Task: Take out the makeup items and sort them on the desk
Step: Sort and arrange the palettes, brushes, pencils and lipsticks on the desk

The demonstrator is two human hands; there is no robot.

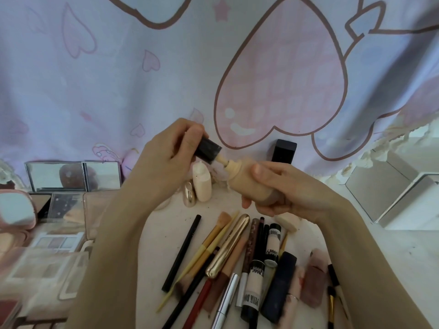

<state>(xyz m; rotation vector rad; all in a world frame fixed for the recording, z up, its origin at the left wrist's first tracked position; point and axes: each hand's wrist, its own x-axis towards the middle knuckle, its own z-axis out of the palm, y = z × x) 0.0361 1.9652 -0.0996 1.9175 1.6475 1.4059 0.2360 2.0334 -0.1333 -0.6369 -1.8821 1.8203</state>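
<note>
My right hand [282,188] grips a beige foundation bottle [247,181], held on its side above the desk. My left hand [164,162] pinches the bottle's black cap [207,149], which sits just off the bottle's neck with its applicator stem still at the opening. Below my hands lies a row of pencils, brushes and tubes, among them a gold tube [228,245], a black pencil [181,252] and a dark blue tube [279,286]. A small cream bottle [202,184] and a gold oval case [190,194] stand behind my left hand.
Eyeshadow palettes [57,242], compacts and open mirrors [73,175] crowd the desk's left side. A black box [283,151] stands against the heart-print curtain [280,74]. White boxes [399,195] sit at the right. A sponge [286,222] lies under my right wrist.
</note>
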